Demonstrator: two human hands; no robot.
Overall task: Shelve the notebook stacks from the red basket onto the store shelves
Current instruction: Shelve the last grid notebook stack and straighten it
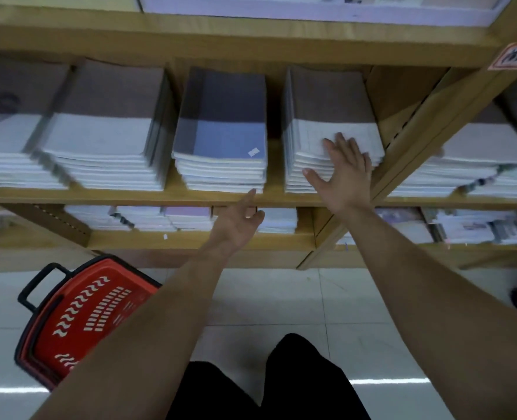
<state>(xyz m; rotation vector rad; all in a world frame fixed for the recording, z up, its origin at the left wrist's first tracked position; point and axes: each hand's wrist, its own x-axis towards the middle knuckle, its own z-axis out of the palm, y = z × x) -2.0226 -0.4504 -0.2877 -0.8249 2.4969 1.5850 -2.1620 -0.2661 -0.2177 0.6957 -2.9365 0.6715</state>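
A stack of white grid-cover notebooks (330,116) lies on the wooden shelf (172,196), in the bay beside an upright divider. My right hand (343,171) rests flat on the stack's front right corner, fingers spread, holding nothing. To its left sits a blue-cover notebook stack (223,128). My left hand (240,221) hovers just below the shelf's front edge under the blue stack, fingers loosely apart and holding nothing. The red basket (81,316) with black handles stands on the floor at lower left; no notebooks show in the part that is visible.
More white notebook stacks (102,131) fill the shelf to the left, and others (475,153) lie past the wooden divider (415,128) on the right. A lower shelf (190,237) holds further stacks. Pale floor tiles (281,298) and my dark trousers are below.
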